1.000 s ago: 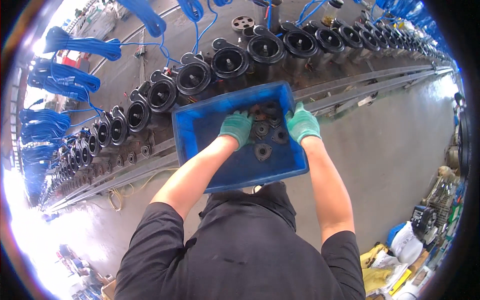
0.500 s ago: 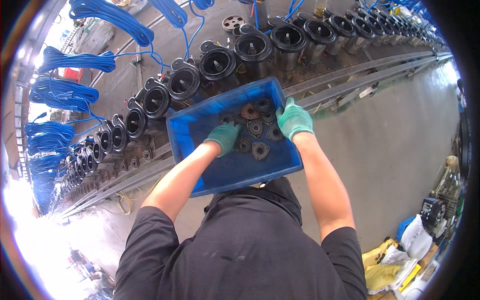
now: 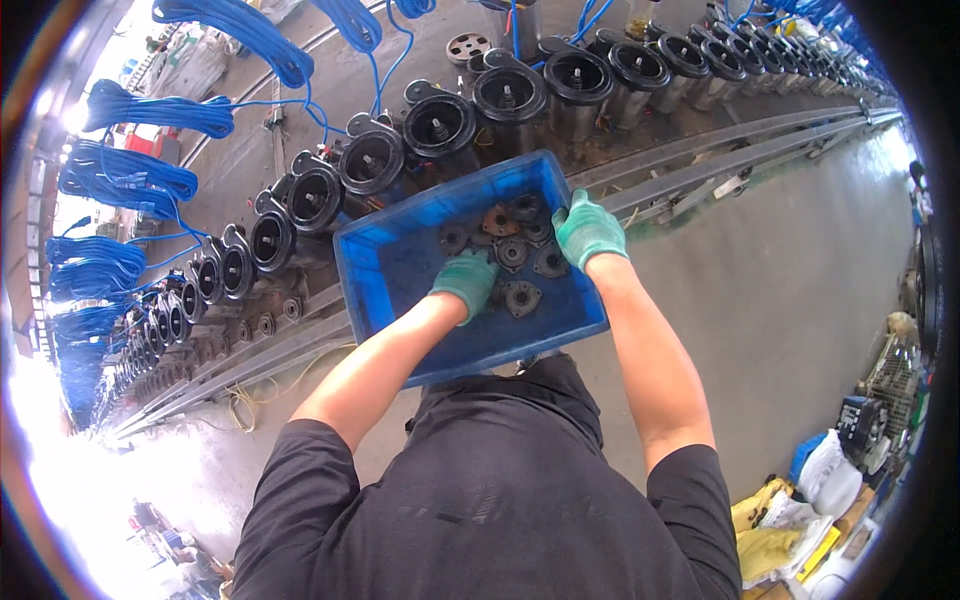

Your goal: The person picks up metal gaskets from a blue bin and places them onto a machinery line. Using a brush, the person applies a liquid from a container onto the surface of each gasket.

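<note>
A blue plastic crate (image 3: pixel 440 352) is held tilted in front of my body. In it lie several dark round metal flanges, one reddish-brown flange (image 3: pixel 500 221) among them. My left hand (image 3: pixel 468 283), in a green glove, reaches down into the crate and covers a spot beside the middle flange (image 3: pixel 512 254). Its fingertips are mostly hidden, so a grip on a part cannot be made out. Another flange (image 3: pixel 521 299) rests just right of that hand. At the crate's right rim, my gloved right hand (image 3: pixel 590 232) is closed around the edge.
Beyond the crate runs a long curved row of black-rimmed metal pump housings (image 3: pixel 440 125) on a bench with metal rails (image 3: pixel 700 165). Coiled blue cables (image 3: pixel 130 185) hang at the left. Yellow and white sacks (image 3: pixel 775 540) lie at the lower right on the grey floor (image 3: pixel 780 330).
My left hand has moved right and slightly down in the crate, uncovering a flange at its upper left and covering another. My right hand stays on the rim.
</note>
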